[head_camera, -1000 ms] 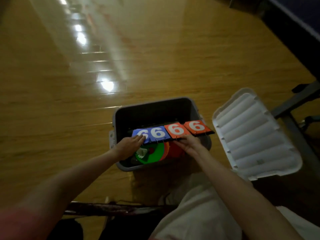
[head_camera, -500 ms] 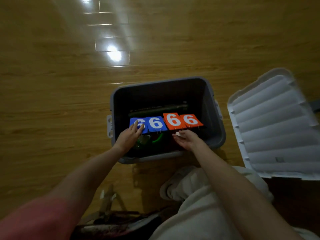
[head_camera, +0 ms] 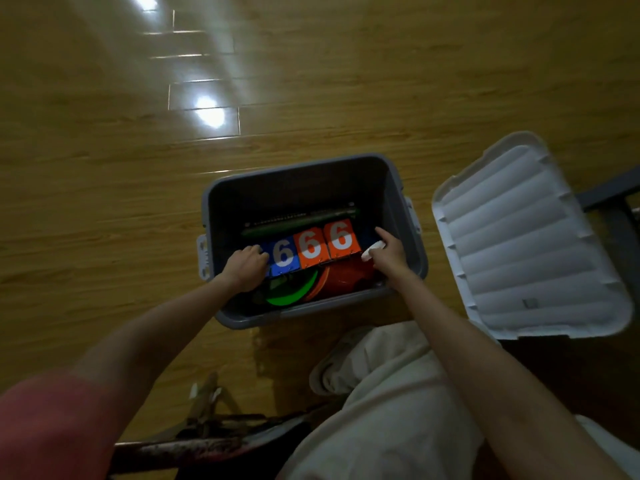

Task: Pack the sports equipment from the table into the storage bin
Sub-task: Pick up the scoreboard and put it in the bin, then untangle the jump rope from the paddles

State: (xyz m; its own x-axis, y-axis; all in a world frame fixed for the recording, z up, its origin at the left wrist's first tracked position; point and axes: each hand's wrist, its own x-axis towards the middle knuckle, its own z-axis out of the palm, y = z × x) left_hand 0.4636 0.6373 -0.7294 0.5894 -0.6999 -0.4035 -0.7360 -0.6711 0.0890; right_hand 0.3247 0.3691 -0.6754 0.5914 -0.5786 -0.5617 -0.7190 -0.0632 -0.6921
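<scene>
At the far left lies bare wooden floor (head_camera: 104,202); next comes the grey storage bin (head_camera: 414,237), standing open on that floor. The left hand (head_camera: 244,268) reaches over the bin's near-left corner, its fingers curled onto the blue end of the flip scoreboard (head_camera: 311,245), gripping it; the scoreboard sits inside the bin, showing sixes on blue and orange cards, above the green disc (head_camera: 294,294) and orange cones (head_camera: 346,277) lying lower down. The right hand (head_camera: 388,252) is at the scoreboard's right end, forefinger extended, a small white scrap (head_camera: 370,250) pinched in its curled fingers; the white lid (head_camera: 526,244) lies just right of the bin. The step in hand appears to be seating the scoreboard; next, both hands probably need to let go and withdraw, then fetch remaining gear or the lid.
</scene>
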